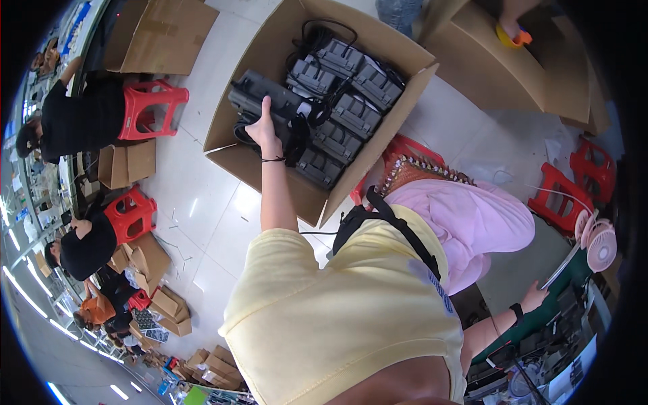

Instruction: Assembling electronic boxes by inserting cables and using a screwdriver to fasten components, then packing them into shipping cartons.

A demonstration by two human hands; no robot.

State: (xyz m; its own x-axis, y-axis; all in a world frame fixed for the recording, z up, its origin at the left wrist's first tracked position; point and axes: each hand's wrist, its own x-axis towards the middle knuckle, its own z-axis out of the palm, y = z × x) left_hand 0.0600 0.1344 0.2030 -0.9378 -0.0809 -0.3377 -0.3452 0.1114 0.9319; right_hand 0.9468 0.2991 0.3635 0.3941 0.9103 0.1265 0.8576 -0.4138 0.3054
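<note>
My left hand [264, 129] reaches into a large open cardboard box [253, 55], its thumb raised and its fingers wrapped round a dark grey boxy device [256, 86]. That device lies tilted near the box's left wall, with black cable bunched about it. Packed beside it in rows are several similar grey devices [358, 115] and loops of black cord [329, 30]. Out to the right, my right hand [534, 297] is closed at the end of a thin whitish strip [563, 264] by the worktable. Whether it grips the strip or something else is hidden.
Red plastic stools [557, 196] stand at right, near a small pink fan [601, 246]. Another carton [499, 74] holds a person's hand with an orange-yellow item [513, 37]. Workers on red stools [131, 214] sit along the left bench, with cartons [162, 37] nearby.
</note>
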